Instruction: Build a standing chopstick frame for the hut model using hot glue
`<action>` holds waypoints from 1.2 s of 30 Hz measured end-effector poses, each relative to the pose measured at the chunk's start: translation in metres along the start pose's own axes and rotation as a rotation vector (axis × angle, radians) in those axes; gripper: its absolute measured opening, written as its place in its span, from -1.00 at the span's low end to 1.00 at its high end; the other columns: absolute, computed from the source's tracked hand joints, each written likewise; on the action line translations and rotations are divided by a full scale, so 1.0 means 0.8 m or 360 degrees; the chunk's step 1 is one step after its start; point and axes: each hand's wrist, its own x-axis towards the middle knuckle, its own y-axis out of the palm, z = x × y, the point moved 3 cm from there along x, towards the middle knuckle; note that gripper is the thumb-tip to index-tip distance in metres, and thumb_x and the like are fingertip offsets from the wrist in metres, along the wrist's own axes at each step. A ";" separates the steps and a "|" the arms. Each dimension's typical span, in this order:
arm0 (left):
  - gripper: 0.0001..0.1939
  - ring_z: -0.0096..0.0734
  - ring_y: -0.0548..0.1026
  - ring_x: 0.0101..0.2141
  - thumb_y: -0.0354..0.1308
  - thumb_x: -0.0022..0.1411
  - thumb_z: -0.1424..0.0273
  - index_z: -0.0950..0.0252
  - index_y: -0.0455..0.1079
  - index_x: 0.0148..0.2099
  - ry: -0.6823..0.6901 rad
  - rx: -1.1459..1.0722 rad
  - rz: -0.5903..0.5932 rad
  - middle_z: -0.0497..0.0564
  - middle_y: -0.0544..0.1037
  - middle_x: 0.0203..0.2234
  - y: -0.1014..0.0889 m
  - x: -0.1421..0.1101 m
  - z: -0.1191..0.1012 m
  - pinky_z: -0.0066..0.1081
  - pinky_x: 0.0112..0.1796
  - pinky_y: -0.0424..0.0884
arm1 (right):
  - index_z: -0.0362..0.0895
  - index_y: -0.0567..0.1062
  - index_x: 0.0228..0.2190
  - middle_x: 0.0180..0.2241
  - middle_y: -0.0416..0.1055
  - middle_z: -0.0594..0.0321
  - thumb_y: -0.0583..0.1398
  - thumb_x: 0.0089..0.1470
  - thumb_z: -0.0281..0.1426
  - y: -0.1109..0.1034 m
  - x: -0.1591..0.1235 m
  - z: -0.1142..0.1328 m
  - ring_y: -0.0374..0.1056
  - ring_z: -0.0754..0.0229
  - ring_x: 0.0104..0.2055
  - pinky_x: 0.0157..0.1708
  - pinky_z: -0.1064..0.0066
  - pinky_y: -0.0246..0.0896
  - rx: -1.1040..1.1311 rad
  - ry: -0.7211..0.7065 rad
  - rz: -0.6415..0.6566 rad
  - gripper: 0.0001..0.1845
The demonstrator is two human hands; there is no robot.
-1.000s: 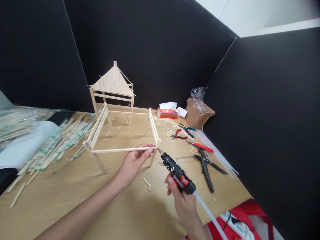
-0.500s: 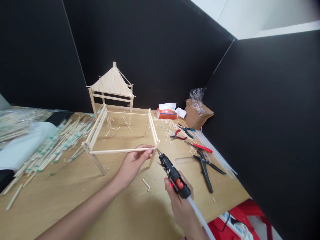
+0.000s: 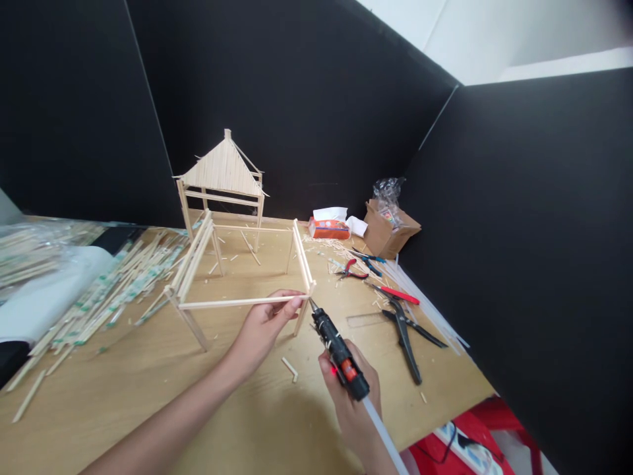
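My left hand (image 3: 264, 324) pinches the near rail of a square wooden stick frame (image 3: 237, 264) on legs, close to its front right corner. My right hand (image 3: 353, 399) is closed round a black glue gun (image 3: 337, 351) with a white glue stick coming out of its back. The gun's nozzle points up and left and sits right at that corner joint, next to my left fingertips. A short offcut of stick (image 3: 290, 368) lies on the table between my hands.
A finished stick hut with a thatched roof (image 3: 222, 178) stands behind the frame. Loose sticks and wrapped chopsticks (image 3: 113, 284) pile up at left. Pliers and cutters (image 3: 395, 310), a tissue pack (image 3: 329, 226) and a cardboard box (image 3: 390, 227) sit at right. Black panels wall the table (image 3: 148, 376).
My right hand has brought the glue gun left and slightly up, so its nozzle now meets the frame's front right corner. My left hand keeps its pinch on the rail.
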 end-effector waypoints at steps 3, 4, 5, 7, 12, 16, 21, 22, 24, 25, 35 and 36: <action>-0.66 -0.27 0.47 -0.13 0.13 0.22 0.13 0.29 0.48 -0.13 -0.0004 0.0010 0.0003 0.02 0.53 -0.18 0.001 -0.001 0.000 -0.31 -0.07 0.42 | -0.09 0.38 -0.45 -0.58 0.27 0.35 0.14 0.13 -0.18 -0.001 0.000 0.000 0.18 0.29 -0.59 -0.56 0.49 0.06 -0.0005 0.0004 0.0037 -0.75; -0.66 -0.27 0.47 -0.13 0.13 0.22 0.13 0.29 0.48 -0.13 -0.0005 0.0014 -0.0001 0.02 0.53 -0.18 0.001 -0.001 0.000 -0.30 -0.07 0.42 | -0.09 0.38 -0.45 -0.58 0.27 0.35 0.15 0.13 -0.18 -0.001 -0.001 -0.001 0.18 0.29 -0.58 -0.55 0.49 0.06 -0.0002 0.0010 0.0039 -0.75; -0.66 -0.27 0.47 -0.13 0.13 0.22 0.13 0.29 0.49 -0.13 -0.0004 0.0018 -0.0006 0.02 0.53 -0.17 0.000 -0.001 -0.001 -0.30 -0.07 0.42 | -0.09 0.38 -0.45 -0.58 0.27 0.35 0.15 0.12 -0.18 -0.001 -0.001 -0.001 0.18 0.29 -0.58 -0.55 0.49 0.07 0.0002 0.0016 0.0036 -0.75; -0.66 -0.27 0.47 -0.13 0.13 0.22 0.13 0.29 0.49 -0.14 0.0002 0.0019 -0.0009 0.03 0.54 -0.18 0.000 -0.001 -0.002 -0.30 -0.07 0.42 | -0.09 0.39 -0.45 -0.58 0.28 0.35 0.16 0.12 -0.19 -0.001 -0.002 -0.002 0.19 0.29 -0.57 -0.55 0.49 0.08 0.0008 0.0025 0.0019 -0.76; -0.66 -0.28 0.47 -0.13 0.14 0.21 0.13 0.29 0.50 -0.16 -0.0014 -0.0009 -0.0016 0.03 0.54 -0.17 0.002 0.000 -0.005 -0.33 -0.08 0.43 | -0.10 0.40 -0.47 -0.59 0.29 0.34 0.16 0.12 -0.17 0.002 -0.004 -0.004 0.22 0.28 -0.57 -0.55 0.50 0.11 0.0028 0.0044 -0.0003 -0.73; -0.67 -0.28 0.48 -0.13 0.15 0.20 0.15 0.30 0.51 -0.16 -0.0014 -0.0024 -0.0024 0.03 0.54 -0.17 0.003 0.001 -0.006 -0.32 -0.09 0.44 | -0.11 0.41 -0.49 -0.61 0.30 0.33 0.17 0.10 -0.14 0.002 -0.005 -0.004 0.21 0.29 -0.59 -0.56 0.51 0.14 -0.0001 0.0070 -0.0052 -0.69; -0.68 -0.28 0.47 -0.12 0.15 0.21 0.16 0.30 0.50 -0.15 -0.0014 -0.0037 -0.0038 0.04 0.54 -0.15 0.002 0.000 -0.003 -0.34 -0.10 0.45 | -0.12 0.43 -0.47 -0.59 0.35 0.30 0.17 0.10 -0.12 0.001 -0.004 0.000 0.23 0.28 -0.58 -0.55 0.51 0.18 -0.0018 0.0077 -0.0062 -0.67; -0.68 -0.28 0.47 -0.12 0.15 0.21 0.17 0.30 0.50 -0.14 -0.0009 -0.0036 -0.0035 0.04 0.54 -0.15 0.001 0.000 -0.003 -0.34 -0.10 0.45 | -0.12 0.44 -0.47 -0.59 0.35 0.30 0.17 0.11 -0.12 0.001 -0.003 0.001 0.23 0.28 -0.58 -0.55 0.51 0.18 -0.0017 0.0076 -0.0059 -0.67; -0.68 -0.28 0.47 -0.11 0.14 0.22 0.17 0.29 0.51 -0.14 -0.0002 -0.0034 -0.0027 0.04 0.54 -0.15 0.001 0.000 -0.002 -0.35 -0.11 0.45 | -0.13 0.44 -0.47 -0.60 0.35 0.29 0.16 0.11 -0.11 0.000 -0.003 0.001 0.23 0.27 -0.58 -0.55 0.50 0.19 -0.0016 0.0072 -0.0071 -0.66; -0.68 -0.28 0.48 -0.11 0.14 0.22 0.17 0.29 0.50 -0.14 -0.0003 -0.0034 -0.0024 0.04 0.55 -0.15 0.001 0.000 -0.001 -0.34 -0.11 0.45 | -0.12 0.44 -0.48 -0.60 0.35 0.29 0.16 0.11 -0.10 0.000 -0.003 0.001 0.23 0.27 -0.58 -0.55 0.50 0.19 -0.0018 0.0070 -0.0080 -0.65; -0.67 -0.27 0.48 -0.11 0.14 0.22 0.16 0.28 0.51 -0.13 0.0004 -0.0029 -0.0011 0.05 0.55 -0.11 0.003 -0.002 -0.003 -0.36 -0.13 0.45 | -0.12 0.44 -0.40 -0.54 0.38 0.29 0.18 0.13 -0.18 -0.001 -0.007 -0.003 0.28 0.25 -0.53 -0.49 0.48 0.21 0.0048 0.0104 -0.0083 -0.74; -0.67 -0.28 0.48 -0.11 0.13 0.22 0.16 0.28 0.50 -0.12 0.0007 -0.0031 -0.0006 0.05 0.55 -0.11 0.003 -0.002 -0.003 -0.36 -0.13 0.45 | -0.12 0.44 -0.38 -0.50 0.39 0.27 0.18 0.14 -0.20 -0.001 -0.007 -0.001 0.30 0.24 -0.50 -0.46 0.47 0.23 0.0066 0.0093 -0.0071 -0.76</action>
